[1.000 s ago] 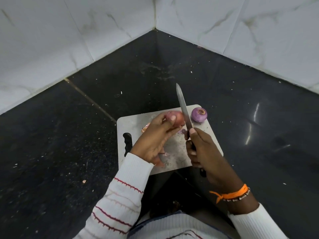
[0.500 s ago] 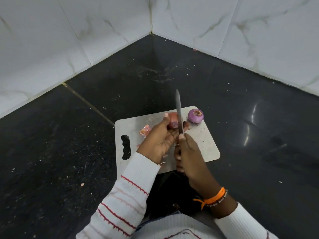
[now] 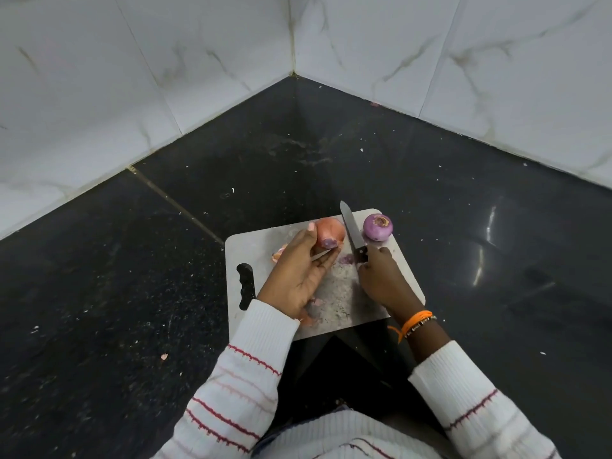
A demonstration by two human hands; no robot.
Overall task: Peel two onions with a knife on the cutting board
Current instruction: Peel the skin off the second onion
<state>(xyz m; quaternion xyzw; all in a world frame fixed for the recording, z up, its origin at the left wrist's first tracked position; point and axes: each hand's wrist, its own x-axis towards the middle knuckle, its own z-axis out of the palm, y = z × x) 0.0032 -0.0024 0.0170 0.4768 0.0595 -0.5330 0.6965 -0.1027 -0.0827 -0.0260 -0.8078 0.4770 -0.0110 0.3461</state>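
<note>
A white cutting board (image 3: 334,293) lies on the black counter in the corner. My left hand (image 3: 298,270) holds an onion (image 3: 329,231) with its reddish-brown skin still on, fingers curled round its lower side, thumb at its left. My right hand (image 3: 381,276) grips the black handle of a knife (image 3: 351,231), blade pointing away between the two onions. A peeled purple onion (image 3: 378,227) sits at the board's far right corner, apart from both hands.
Skin scraps (image 3: 280,253) and a purple cut piece (image 3: 347,259) lie on the board, more peel (image 3: 309,318) near its front edge. The black counter (image 3: 132,293) surrounds the board. White tiled walls (image 3: 165,61) meet in a corner behind it.
My right hand has drawn the knife to the right, off the skinned onion, and the blade now lies between the two onions. My left hand still holds the onion, now lower on the board.
</note>
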